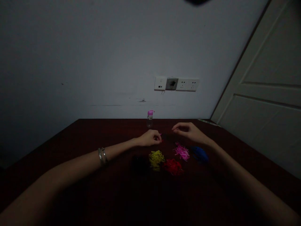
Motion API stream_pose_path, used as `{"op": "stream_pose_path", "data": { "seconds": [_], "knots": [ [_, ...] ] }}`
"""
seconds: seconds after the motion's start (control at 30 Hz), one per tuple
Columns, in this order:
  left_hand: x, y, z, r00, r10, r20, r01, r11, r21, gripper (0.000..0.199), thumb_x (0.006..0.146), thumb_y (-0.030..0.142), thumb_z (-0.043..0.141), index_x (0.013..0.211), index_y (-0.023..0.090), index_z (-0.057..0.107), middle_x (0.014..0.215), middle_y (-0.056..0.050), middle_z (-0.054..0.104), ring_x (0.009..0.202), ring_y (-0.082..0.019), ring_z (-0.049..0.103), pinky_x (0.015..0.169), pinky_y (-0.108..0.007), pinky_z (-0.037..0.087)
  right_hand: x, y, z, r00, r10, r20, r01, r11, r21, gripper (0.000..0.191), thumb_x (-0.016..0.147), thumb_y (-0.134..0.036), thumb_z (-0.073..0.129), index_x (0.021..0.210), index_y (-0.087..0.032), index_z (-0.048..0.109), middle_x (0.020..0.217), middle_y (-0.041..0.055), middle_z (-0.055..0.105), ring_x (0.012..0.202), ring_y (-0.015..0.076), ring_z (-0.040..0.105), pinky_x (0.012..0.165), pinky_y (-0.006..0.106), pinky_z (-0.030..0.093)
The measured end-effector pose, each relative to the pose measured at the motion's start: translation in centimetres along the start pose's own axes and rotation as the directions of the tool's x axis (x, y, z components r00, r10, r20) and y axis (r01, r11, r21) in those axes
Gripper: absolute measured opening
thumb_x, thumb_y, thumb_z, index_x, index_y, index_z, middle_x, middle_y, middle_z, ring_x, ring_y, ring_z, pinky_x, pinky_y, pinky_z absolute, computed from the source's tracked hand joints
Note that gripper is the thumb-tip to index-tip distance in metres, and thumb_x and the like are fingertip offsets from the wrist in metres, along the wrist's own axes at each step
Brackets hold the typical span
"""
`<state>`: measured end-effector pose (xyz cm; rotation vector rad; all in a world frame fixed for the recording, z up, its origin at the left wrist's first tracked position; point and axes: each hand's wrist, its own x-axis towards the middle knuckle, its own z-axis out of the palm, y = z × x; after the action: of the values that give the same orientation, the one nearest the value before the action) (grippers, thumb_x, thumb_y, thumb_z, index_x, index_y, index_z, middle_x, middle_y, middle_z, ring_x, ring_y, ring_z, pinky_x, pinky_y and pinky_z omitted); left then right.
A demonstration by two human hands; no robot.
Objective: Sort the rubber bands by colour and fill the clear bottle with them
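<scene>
My left hand point(149, 138) is closed in a pinch above the table, left of centre. Small pink and red bits show at its fingertips, too tiny to name. To the right, my right hand point(191, 131) has its thumb and fingers drawn together, pointing left; whatever is between them cannot be made out. Below the hands lie loose piles of thin strands, like small rubber bands: a yellow pile point(156, 159), a red pile point(173, 167), a pink pile point(181, 152) and a blue pile point(199, 153). A black pile point(139, 163) is barely visible left of the yellow one.
A small clear bottle point(150, 119) with a pink cap stands behind my left hand. The dark reddish table point(98, 128) meets a pale wall point(94, 62) with sockets point(187, 84). A panelled door point(265, 84) is at the right. The light is dim.
</scene>
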<state>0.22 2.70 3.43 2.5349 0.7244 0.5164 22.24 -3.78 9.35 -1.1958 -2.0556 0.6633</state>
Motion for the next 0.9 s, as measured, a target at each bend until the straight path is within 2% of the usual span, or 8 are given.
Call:
{"op": "stream_pose_path", "data": {
  "seconds": [0.1, 0.2, 0.4, 0.53, 0.6, 0.67, 0.77, 0.9],
  "knots": [
    [-0.2, 3.2, 2.7, 0.983, 0.135, 0.125, -0.135, 0.991, -0.011, 0.013, 0.070, 0.020, 0.058, 0.079, 0.015, 0.066, 0.078, -0.003, 0.059, 0.067, -0.009, 0.052, 0.060, -0.017, 0.038, -0.8, 2.0, -0.9, 0.999, 0.034, 0.010, -0.034, 0.999, -0.025, 0.021, 0.074, -0.029, 0.052, 0.083, -0.013, 0.062, 0.077, 0.0047, 0.062, 0.071, 0.0146, 0.055, 0.063, 0.026, 0.043],
    [-0.2, 4.7, 4.6, 0.965, 0.178, 0.194, -0.180, 0.984, -0.007, 0.015, 0.067, 0.020, 0.061, 0.081, 0.018, 0.066, 0.080, -0.002, 0.059, 0.066, -0.008, 0.051, 0.058, -0.016, 0.037, -0.8, 3.7, 0.1, 0.996, 0.015, 0.089, -0.010, 0.998, -0.060, 0.021, 0.074, -0.025, 0.051, 0.086, -0.012, 0.062, 0.078, 0.0050, 0.062, 0.067, 0.0137, 0.055, 0.060, 0.025, 0.043],
    [-0.7, 5.1, 4.5, 0.948, 0.229, 0.222, -0.208, 0.972, -0.113, 0.018, 0.071, 0.021, 0.057, 0.085, 0.017, 0.067, 0.077, -0.002, 0.060, 0.062, -0.007, 0.049, 0.058, -0.016, 0.037, 2.6, 6.0, 2.5, 0.989, -0.053, 0.137, 0.083, 0.971, -0.224, 0.024, 0.071, -0.012, 0.048, 0.090, -0.012, 0.063, 0.085, 0.0069, 0.064, 0.074, 0.0149, 0.056, 0.067, 0.025, 0.043],
    [-0.4, 1.9, 2.4, 0.999, 0.013, 0.033, -0.011, 0.998, -0.069, 0.020, 0.072, 0.019, 0.050, 0.082, 0.012, 0.066, 0.071, -0.002, 0.061, 0.057, -0.007, 0.047, 0.053, -0.017, 0.035, 6.5, 7.8, 4.1, 0.967, -0.043, 0.250, 0.137, 0.917, -0.376, 0.032, 0.065, -0.004, 0.047, 0.089, -0.012, 0.066, 0.090, 0.0081, 0.066, 0.082, 0.0166, 0.057, 0.073, 0.023, 0.041],
    [-0.2, -1.0, 0.9, 0.986, -0.132, -0.100, 0.131, 0.991, -0.016, 0.022, 0.071, 0.017, 0.049, 0.081, 0.010, 0.066, 0.073, -0.003, 0.062, 0.061, -0.009, 0.050, 0.055, -0.018, 0.037, 8.1, 8.8, 4.8, 0.953, -0.008, 0.302, 0.140, 0.898, -0.417, 0.032, 0.064, -0.003, 0.047, 0.086, -0.013, 0.067, 0.088, 0.0076, 0.067, 0.080, 0.0163, 0.058, 0.072, 0.022, 0.041],
    [-0.1, -4.1, -0.4, 0.951, -0.266, -0.158, 0.276, 0.960, 0.048, 0.022, 0.070, 0.019, 0.049, 0.082, 0.010, 0.066, 0.075, -0.004, 0.062, 0.067, -0.012, 0.053, 0.060, -0.019, 0.039, 9.3, 9.6, 5.4, 0.946, 0.034, 0.322, 0.116, 0.893, -0.434, 0.030, 0.064, -0.004, 0.048, 0.085, -0.013, 0.068, 0.085, 0.0070, 0.068, 0.077, 0.0155, 0.058, 0.070, 0.021, 0.041],
    [-0.5, -7.8, -1.8, 0.926, -0.353, -0.137, 0.373, 0.911, 0.175, 0.027, 0.069, 0.019, 0.051, 0.092, 0.012, 0.064, 0.085, -0.006, 0.062, 0.076, -0.015, 0.056, 0.067, -0.021, 0.041, 10.1, 10.4, 5.8, 0.936, 0.074, 0.343, 0.088, 0.896, -0.435, 0.027, 0.065, -0.006, 0.050, 0.084, -0.012, 0.068, 0.082, 0.0060, 0.068, 0.074, 0.0143, 0.059, 0.066, 0.019, 0.041],
    [-1.1, -9.9, -2.2, 0.952, -0.301, -0.054, 0.302, 0.898, 0.319, 0.041, 0.071, 0.021, 0.053, 0.111, 0.016, 0.055, 0.104, -0.008, 0.057, 0.094, -0.018, 0.053, 0.080, -0.024, 0.040, 10.6, 10.5, 6.0, 0.926, 0.065, 0.371, 0.108, 0.898, -0.426, 0.026, 0.067, -0.010, 0.052, 0.087, -0.012, 0.068, 0.085, 0.0053, 0.067, 0.075, 0.0137, 0.058, 0.066, 0.019, 0.041]
  ]
}}
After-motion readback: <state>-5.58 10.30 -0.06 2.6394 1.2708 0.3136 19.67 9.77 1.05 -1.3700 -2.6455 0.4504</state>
